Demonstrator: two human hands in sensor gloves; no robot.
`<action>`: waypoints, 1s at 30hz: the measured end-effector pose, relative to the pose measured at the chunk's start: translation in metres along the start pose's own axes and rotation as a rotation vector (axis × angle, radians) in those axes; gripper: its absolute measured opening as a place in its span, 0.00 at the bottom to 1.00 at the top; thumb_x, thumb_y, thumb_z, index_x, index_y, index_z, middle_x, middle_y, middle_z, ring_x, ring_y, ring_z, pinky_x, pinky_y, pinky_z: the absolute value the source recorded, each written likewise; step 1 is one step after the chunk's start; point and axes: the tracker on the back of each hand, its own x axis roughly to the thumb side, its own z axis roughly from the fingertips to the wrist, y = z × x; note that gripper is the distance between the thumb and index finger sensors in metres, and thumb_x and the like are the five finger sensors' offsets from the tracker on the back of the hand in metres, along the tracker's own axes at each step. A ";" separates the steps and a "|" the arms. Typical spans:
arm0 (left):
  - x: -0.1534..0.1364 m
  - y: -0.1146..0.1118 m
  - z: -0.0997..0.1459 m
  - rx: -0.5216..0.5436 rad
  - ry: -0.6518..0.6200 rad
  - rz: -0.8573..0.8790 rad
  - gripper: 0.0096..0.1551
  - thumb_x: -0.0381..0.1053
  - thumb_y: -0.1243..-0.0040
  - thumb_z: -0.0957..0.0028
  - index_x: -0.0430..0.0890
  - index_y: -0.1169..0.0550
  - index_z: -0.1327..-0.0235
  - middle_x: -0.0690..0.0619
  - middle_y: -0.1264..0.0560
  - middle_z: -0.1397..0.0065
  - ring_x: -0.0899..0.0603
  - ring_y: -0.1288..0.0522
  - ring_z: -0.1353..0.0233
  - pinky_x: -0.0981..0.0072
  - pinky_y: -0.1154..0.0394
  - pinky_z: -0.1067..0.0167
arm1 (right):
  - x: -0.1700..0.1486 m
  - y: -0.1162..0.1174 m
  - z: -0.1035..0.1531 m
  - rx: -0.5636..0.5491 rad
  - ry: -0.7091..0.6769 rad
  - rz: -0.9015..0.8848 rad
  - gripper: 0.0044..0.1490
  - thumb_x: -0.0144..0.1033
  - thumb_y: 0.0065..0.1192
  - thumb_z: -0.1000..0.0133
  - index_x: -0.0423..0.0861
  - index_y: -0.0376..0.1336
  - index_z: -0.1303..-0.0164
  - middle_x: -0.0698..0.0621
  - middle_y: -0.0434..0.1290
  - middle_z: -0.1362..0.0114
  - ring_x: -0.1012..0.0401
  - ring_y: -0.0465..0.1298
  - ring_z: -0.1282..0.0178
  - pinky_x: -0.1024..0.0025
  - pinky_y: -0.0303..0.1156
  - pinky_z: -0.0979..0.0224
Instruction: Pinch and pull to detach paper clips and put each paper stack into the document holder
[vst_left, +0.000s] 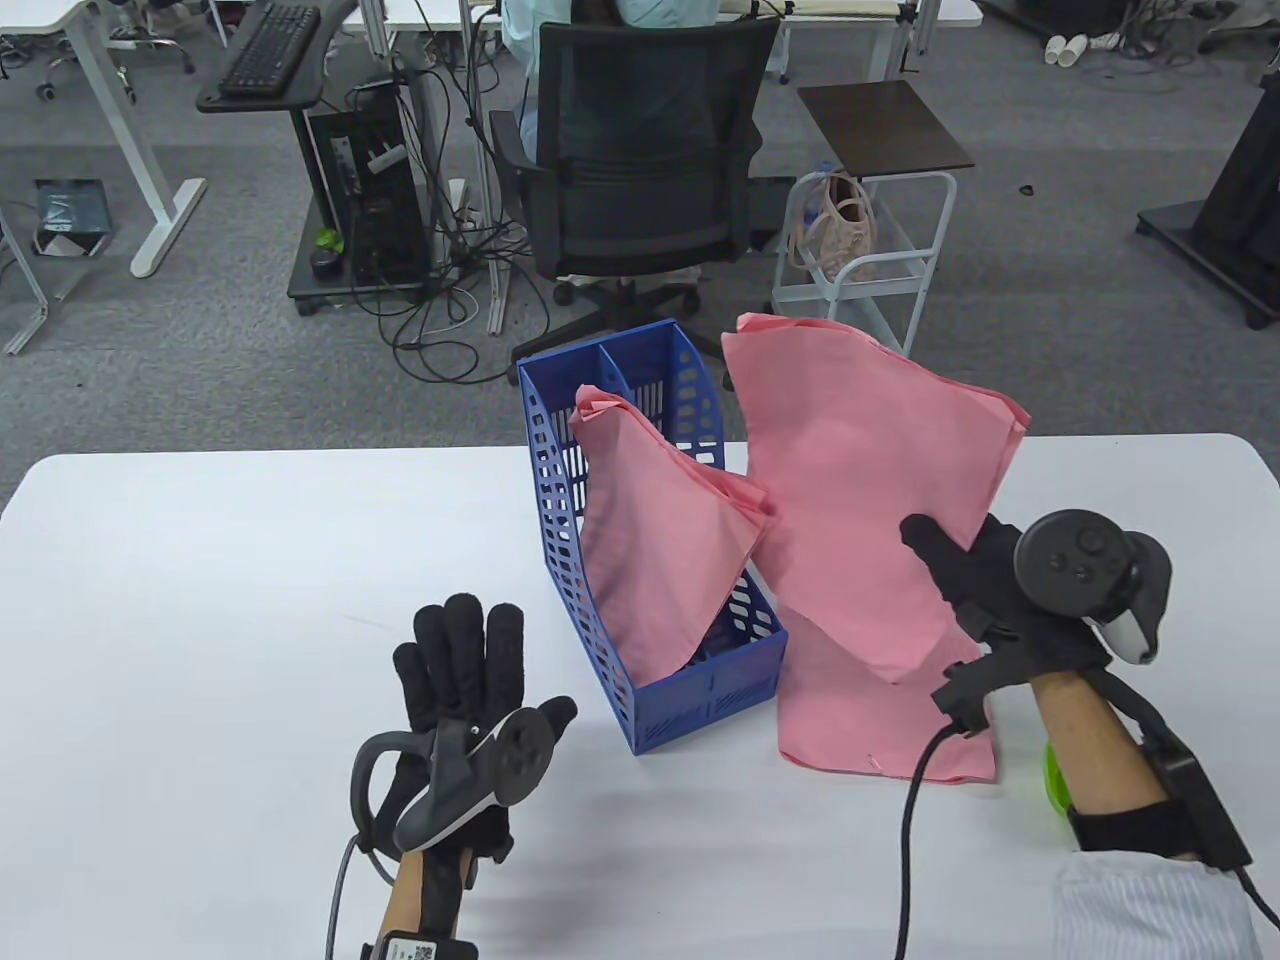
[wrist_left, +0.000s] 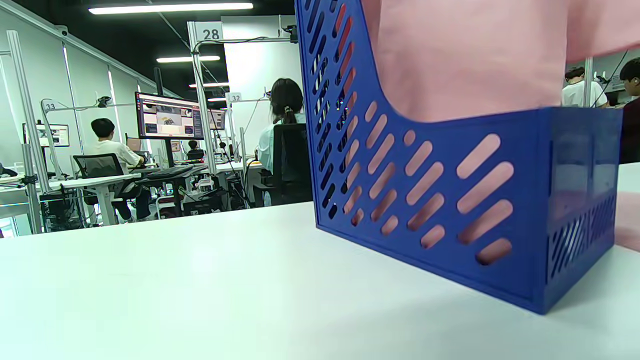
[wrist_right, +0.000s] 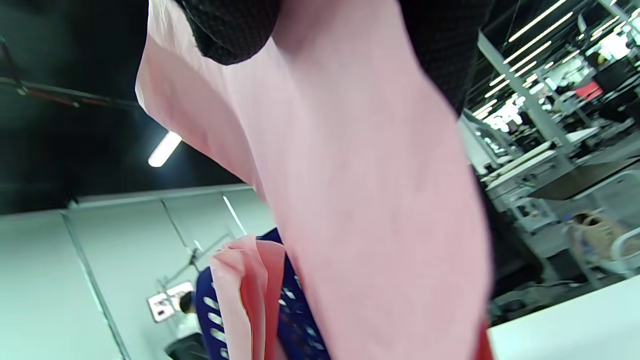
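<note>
Flat on the worktop (vst_left: 200, 600) near its front edge, the left hand (vst_left: 465, 690) rests with fingers (vst_left: 462, 640) spread, holding nothing, just beside the blue document holder (vst_left: 700, 690), probably ready to steady it. One pink paper stack (vst_left: 660, 540) already leans inside. The right hand (vst_left: 990, 590) pinches a second pink stack (vst_left: 860, 480) by its lower edge, lifted beside the holder, seemingly for insertion. A third stack (vst_left: 860, 720) lies flat toward the front right.
</note>
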 end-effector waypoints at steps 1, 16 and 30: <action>-0.001 -0.003 0.000 -0.002 0.001 -0.002 0.56 0.69 0.81 0.44 0.36 0.73 0.18 0.30 0.78 0.20 0.22 0.76 0.22 0.29 0.70 0.28 | 0.003 0.012 -0.006 -0.007 -0.011 -0.026 0.30 0.40 0.46 0.32 0.44 0.56 0.20 0.41 0.72 0.26 0.53 0.81 0.39 0.66 0.77 0.38; -0.002 -0.010 0.013 0.058 -0.033 -0.023 0.55 0.68 0.83 0.45 0.35 0.77 0.23 0.30 0.79 0.22 0.22 0.77 0.23 0.29 0.71 0.29 | -0.037 0.166 -0.032 0.148 0.124 -0.032 0.36 0.40 0.30 0.31 0.41 0.37 0.14 0.32 0.52 0.14 0.39 0.64 0.21 0.49 0.63 0.20; -0.002 -0.008 0.014 0.035 -0.034 -0.047 0.55 0.68 0.82 0.44 0.35 0.77 0.23 0.30 0.79 0.21 0.22 0.77 0.23 0.29 0.70 0.28 | -0.041 0.155 -0.029 0.265 0.132 0.259 0.50 0.54 0.42 0.35 0.36 0.37 0.12 0.29 0.52 0.14 0.37 0.63 0.21 0.47 0.63 0.20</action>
